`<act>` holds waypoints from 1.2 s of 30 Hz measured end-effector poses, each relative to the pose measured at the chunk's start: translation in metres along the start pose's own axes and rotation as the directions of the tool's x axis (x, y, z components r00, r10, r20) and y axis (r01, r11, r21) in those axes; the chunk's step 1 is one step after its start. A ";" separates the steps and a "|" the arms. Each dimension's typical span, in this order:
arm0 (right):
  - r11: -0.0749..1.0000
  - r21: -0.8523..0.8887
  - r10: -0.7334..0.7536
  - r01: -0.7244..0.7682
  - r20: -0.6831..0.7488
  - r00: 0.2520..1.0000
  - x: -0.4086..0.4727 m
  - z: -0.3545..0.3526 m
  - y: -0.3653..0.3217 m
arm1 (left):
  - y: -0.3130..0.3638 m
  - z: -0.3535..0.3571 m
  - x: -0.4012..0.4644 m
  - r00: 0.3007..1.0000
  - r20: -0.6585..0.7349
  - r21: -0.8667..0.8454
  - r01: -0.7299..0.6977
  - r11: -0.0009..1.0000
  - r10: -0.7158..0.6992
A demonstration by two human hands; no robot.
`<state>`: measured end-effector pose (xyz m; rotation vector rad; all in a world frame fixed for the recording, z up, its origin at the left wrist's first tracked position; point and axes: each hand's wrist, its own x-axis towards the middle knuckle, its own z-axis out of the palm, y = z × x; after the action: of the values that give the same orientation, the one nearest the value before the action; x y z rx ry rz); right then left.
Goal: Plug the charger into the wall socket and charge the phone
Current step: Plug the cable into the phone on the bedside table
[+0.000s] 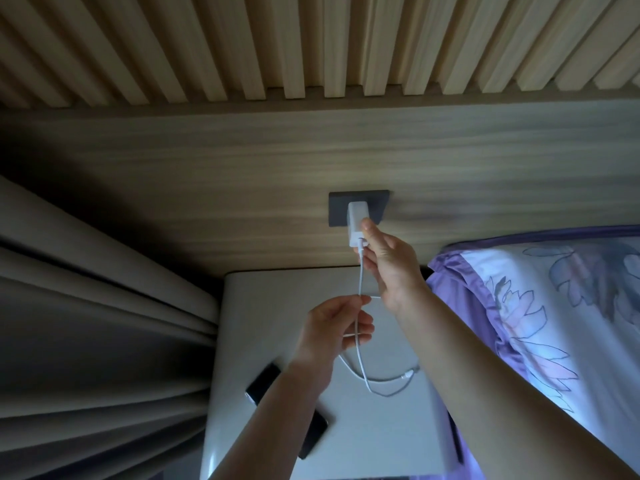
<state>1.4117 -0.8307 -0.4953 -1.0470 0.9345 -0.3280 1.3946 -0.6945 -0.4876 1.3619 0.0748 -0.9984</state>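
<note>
The charger (356, 223) sits in the wall socket (337, 209). The right hand (388, 265) pinches it; the left hand (332, 327) pinches the soft, light cable (360, 362). Below the socket, the phone (263, 382) lies on the worktop (381, 438). Hold the cable's stiff tip.

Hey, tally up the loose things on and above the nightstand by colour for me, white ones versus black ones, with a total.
White: 2, the white block charger at the dark grey wall socket plate and the thin white cable.
Black: 1, the flat black phone on the pale grey nightstand.
Total: 3
</note>
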 end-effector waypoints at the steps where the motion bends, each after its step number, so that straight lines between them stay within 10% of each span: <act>1: 1.000 -0.012 0.011 -0.011 0.031 0.999 -0.004 -0.003 -0.001 | 0.000 -0.001 -0.001 1.000 -0.010 -0.008 -0.005 1.000 0.005; 17: 0.934 -0.326 0.243 -0.144 0.286 0.927 -0.135 -0.089 0.126 | -0.036 -0.024 -0.033 0.997 0.076 -0.061 0.020 0.998 -0.015; 31: 0.891 0.327 0.228 -0.313 0.273 0.934 -0.108 -0.079 0.059 | -0.080 -0.034 -0.063 0.955 0.183 0.442 0.131 0.888 -0.232; 36: 0.861 0.409 0.173 -0.301 0.319 0.932 -0.096 -0.077 0.048 | -0.091 -0.045 -0.063 0.984 -0.144 0.451 0.160 0.878 -0.105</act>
<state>1.2860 -0.7913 -0.5018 -0.5177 0.6819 -0.1729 1.3211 -0.6121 -0.5333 1.8736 0.0163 -1.0944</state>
